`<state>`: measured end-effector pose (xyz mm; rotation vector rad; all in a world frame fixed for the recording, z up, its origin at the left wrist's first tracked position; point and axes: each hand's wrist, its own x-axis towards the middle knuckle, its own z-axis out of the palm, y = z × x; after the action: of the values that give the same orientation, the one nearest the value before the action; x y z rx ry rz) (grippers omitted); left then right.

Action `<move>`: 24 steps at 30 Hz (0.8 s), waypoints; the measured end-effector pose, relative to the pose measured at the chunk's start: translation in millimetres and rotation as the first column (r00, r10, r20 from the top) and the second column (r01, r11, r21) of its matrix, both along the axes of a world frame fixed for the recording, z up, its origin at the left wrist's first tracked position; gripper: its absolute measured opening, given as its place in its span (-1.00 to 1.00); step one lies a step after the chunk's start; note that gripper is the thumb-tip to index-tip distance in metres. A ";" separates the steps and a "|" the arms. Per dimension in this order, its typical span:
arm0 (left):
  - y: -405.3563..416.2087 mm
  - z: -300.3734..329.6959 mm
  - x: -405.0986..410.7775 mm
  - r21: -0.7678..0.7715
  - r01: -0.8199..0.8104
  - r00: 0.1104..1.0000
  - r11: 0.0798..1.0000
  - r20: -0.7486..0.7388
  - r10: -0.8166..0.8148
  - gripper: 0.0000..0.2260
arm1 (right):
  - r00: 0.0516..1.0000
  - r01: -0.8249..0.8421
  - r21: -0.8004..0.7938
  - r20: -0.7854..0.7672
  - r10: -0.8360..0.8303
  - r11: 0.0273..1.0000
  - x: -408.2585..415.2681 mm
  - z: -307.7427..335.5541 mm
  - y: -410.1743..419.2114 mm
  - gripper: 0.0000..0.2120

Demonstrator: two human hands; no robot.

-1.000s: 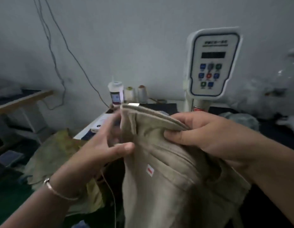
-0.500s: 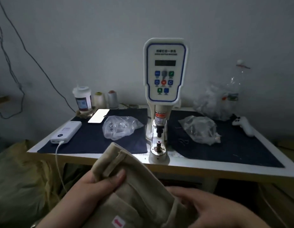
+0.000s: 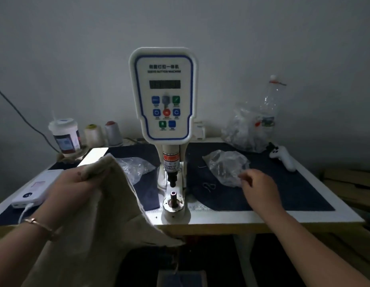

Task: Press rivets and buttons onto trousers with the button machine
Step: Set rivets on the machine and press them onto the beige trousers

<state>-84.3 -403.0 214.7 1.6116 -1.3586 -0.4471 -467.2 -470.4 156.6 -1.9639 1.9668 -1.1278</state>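
My left hand (image 3: 76,183) grips the waistband edge of the beige trousers (image 3: 105,220), held up left of the button machine (image 3: 163,96). The cloth drapes down over the table's front edge. The machine's round lower die (image 3: 173,201) stands bare, with the punch above it. My right hand (image 3: 257,186) reaches out over the dark mat with loosely bent fingers, its fingertips at the near edge of a clear plastic bag (image 3: 226,165). It holds nothing that I can see. A second clear bag (image 3: 136,167) lies left of the machine, partly behind the trousers.
On the white table (image 3: 262,219): a white power bank with cable (image 3: 35,193), a phone (image 3: 93,156), a cup (image 3: 65,136), two thread cones (image 3: 103,132), a small clip (image 3: 209,186), a white handheld device (image 3: 283,158), a crumpled bag and bottle (image 3: 254,125).
My right hand has let go of the trousers and moved right to the clear bag. My left hand has lifted the trousers' edge higher, beside the machine. The view has closed in on the machine.
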 end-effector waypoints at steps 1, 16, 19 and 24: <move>-12.3 -6.1 1.7 0.016 -0.018 0.998 1.000 0.055 0.017 -0.86 | 0.997 0.029 0.019 -0.069 -0.028 0.999 -2.9 -1.3 -12.6 -0.79; -82.4 -100.8 15.4 0.185 -0.092 0.805 0.978 0.592 -0.036 -0.75 | 0.962 0.203 0.630 -0.271 -0.032 0.750 20.8 -7.9 -120.8 -0.55; -84.8 -105.3 20.2 0.163 -0.087 0.848 0.983 0.530 -0.013 -0.79 | 0.950 0.199 0.690 -0.311 0.037 0.695 21.2 -3.9 -124.5 -0.55; -85.3 -114.2 22.0 0.053 -0.116 0.873 0.992 0.481 0.077 -0.83 | 0.855 0.076 0.411 -0.496 0.153 0.908 13.6 -7.0 -108.9 -0.85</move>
<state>-62.3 -488.3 100.5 1.9304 -1.6256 -0.0340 -453.6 -579.3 149.7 -2.1853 2.1478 -0.1099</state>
